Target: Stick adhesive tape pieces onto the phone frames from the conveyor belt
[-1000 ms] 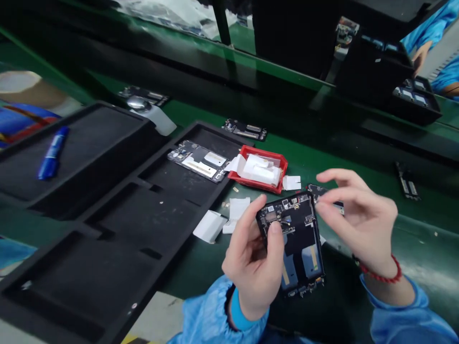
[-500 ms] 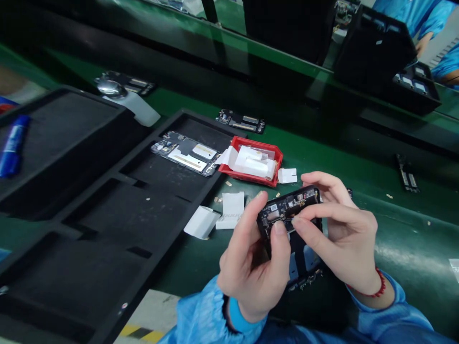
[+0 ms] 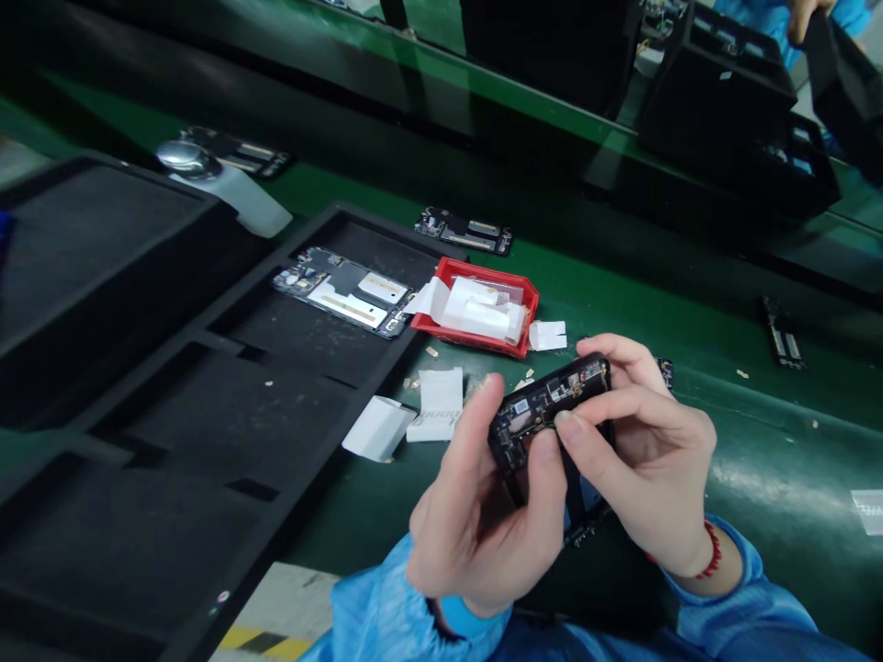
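Observation:
A partly assembled phone (image 3: 534,407), its circuit board bare and facing up, is held tilted above the green table. My left hand (image 3: 493,515) grips its left side, with the thumb pressed on the lower part of the board. On the right side my right hand (image 3: 641,460) has fingers behind the phone. Its thumb and forefinger pinch together over the board; whether a small part sits between them is hidden. Just left of the phone lie two white paper pieces (image 3: 379,428). A red bin (image 3: 475,346) with white strips in it stands beyond them.
A black foam tray (image 3: 193,496) fills the left, with a phone frame (image 3: 343,291) at its far end. Other phone frames (image 3: 464,230) lie at the back and right. A black box (image 3: 103,276) and a metal-topped white dispenser (image 3: 238,188) stand left. A co-worker's hand (image 3: 808,17) holds a black tray.
My view has shifted slightly. Both hands keep hold of the phone, and my left thumb has moved a little lower on it. At the upper right, the co-worker has lifted a black tray.

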Demonstrator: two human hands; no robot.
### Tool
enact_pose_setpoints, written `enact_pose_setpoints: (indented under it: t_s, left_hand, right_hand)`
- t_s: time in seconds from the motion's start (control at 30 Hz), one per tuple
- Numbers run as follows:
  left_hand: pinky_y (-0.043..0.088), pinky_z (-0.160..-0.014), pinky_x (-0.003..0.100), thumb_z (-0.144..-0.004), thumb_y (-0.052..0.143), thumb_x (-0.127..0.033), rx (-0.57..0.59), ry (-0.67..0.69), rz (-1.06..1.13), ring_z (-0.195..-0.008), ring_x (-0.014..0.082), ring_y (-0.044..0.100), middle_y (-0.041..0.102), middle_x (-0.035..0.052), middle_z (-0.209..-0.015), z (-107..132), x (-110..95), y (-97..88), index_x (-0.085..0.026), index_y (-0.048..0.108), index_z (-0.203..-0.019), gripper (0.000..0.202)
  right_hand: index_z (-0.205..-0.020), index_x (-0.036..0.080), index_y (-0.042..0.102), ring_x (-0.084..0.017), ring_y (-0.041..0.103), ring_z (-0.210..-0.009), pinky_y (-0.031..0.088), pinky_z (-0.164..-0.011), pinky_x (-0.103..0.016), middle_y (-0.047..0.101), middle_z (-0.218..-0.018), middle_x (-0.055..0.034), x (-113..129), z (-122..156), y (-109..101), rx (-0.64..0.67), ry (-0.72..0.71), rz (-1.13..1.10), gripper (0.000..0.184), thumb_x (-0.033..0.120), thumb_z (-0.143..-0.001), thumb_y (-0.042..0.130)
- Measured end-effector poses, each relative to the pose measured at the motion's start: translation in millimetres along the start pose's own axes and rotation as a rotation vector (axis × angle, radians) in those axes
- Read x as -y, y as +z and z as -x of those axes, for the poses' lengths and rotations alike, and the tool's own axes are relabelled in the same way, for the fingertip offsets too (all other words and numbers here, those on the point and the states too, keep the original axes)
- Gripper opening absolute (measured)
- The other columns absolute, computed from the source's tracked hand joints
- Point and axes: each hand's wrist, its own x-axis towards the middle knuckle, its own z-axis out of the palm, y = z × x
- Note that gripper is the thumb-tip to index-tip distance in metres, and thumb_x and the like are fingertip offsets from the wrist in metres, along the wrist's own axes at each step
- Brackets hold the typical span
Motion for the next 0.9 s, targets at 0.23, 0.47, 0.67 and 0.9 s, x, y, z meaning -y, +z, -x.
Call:
enact_pose_setpoints:
  t_s: [0.23, 0.47, 0.67, 0.9]
  left_hand:
    - [0.062, -0.062, 0.016, -0.076, 0.076, -0.001, 0.005, -0.030, 0.017, -0.060, 0.0106, 0.075, 0.083, -0.0019, -0.093, -3, -2, 0.7, -0.024, 0.072, -0.125, 0.054]
    - [0.065, -0.061, 0.023, -0.081, 0.074, -0.008, 0.056, -0.038, -0.049, -0.064, 0.0171, 0.077, 0.082, 0.0041, -0.096, -2, 1, -2.3, -0.018, 0.070, -0.129, 0.049]
    - [0.065, -0.062, 0.024, -0.081, 0.074, -0.008, 0.065, -0.069, -0.063, -0.063, 0.0158, 0.077, 0.082, 0.0024, -0.098, -3, -2, -3.2, -0.022, 0.070, -0.129, 0.051]
    - [0.063, -0.061, 0.022, -0.081, 0.074, -0.009, 0.072, -0.068, -0.065, -0.061, 0.0139, 0.075, 0.083, 0.0016, -0.093, -5, -1, -2.9, -0.021, 0.070, -0.130, 0.051]
  right_hand:
    - [-0.085, 0.027, 0.081, -0.024, 0.072, -0.108, 0.060, -0.102, -0.045, 0.069, -0.127, -0.0053, 1, 2, -6, 0.045, -0.011, 0.007, 0.021, 0.006, -0.081, 0.077]
    - [-0.098, 0.029, 0.083, -0.029, 0.072, -0.117, 0.063, -0.099, -0.050, 0.071, -0.133, -0.0064, -1, 6, -10, 0.045, -0.089, 0.017, 0.027, 0.007, -0.085, 0.073]
    - [-0.096, 0.028, 0.082, -0.029, 0.073, -0.116, 0.065, -0.098, -0.049, 0.071, -0.134, -0.0060, -4, 7, -8, 0.028, -0.115, 0.042, 0.024, 0.008, -0.084, 0.075]
    - [-0.093, 0.026, 0.081, -0.025, 0.073, -0.115, 0.065, -0.096, -0.043, 0.072, -0.130, -0.0056, -6, 6, -8, 0.008, -0.088, -0.016, 0.023, 0.006, -0.084, 0.075]
